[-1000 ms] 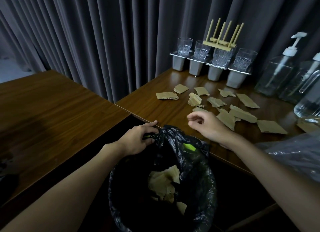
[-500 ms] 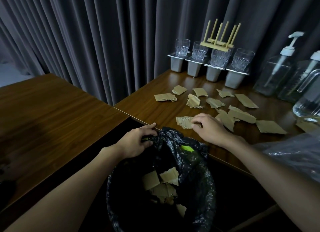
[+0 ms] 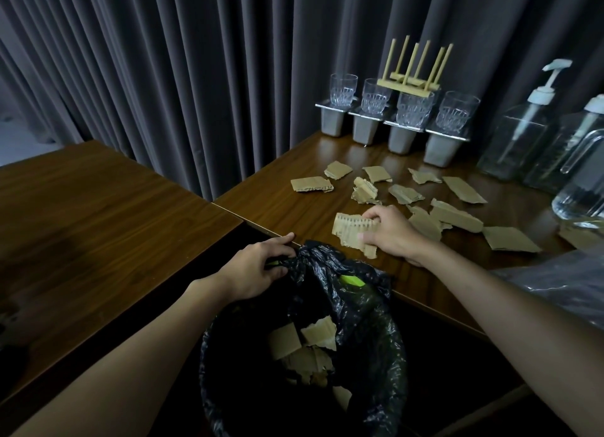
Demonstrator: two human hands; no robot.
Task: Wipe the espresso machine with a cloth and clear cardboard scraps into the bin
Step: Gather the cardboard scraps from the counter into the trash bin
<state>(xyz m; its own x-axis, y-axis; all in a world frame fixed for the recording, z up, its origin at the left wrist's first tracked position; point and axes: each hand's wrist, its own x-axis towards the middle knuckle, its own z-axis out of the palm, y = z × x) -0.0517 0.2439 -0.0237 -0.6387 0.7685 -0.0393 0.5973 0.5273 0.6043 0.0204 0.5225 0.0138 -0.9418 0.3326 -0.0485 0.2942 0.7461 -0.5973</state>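
Two dark wooden tabletops meet at a corner in front of a grey pleated curtain (image 3: 196, 77): the left table (image 3: 98, 207) is glossy with a visible grain, and the right table (image 3: 287, 204) carries the clutter. In the gap below them stands the bin (image 3: 228, 387), lined with a crinkled black plastic bag (image 3: 369, 332).

The left hand (image 3: 255, 270) reaches forward with its fingers curled round the bunched edge of the bag at the bin's rim. Torn cardboard pieces (image 3: 307, 345) lie inside the bin. The right hand (image 3: 392, 230) lies palm down at the right table's near edge, with thumb and fingers pinching a corrugated scrap (image 3: 349, 230), ragged along its lower edge, just beyond the bin's mouth.

More cardboard scraps (image 3: 454, 214), flat and rough-torn, are spread over the right table behind that hand. Along the back stand four ribbed glasses (image 3: 415, 109) on grey metal holders (image 3: 362, 129), with a pale wooden rack (image 3: 415, 73) lying upside down across two of them. Clear pump bottles (image 3: 519, 132) stand at far right, and a crumpled clear plastic sheet (image 3: 562, 283) lies below them.
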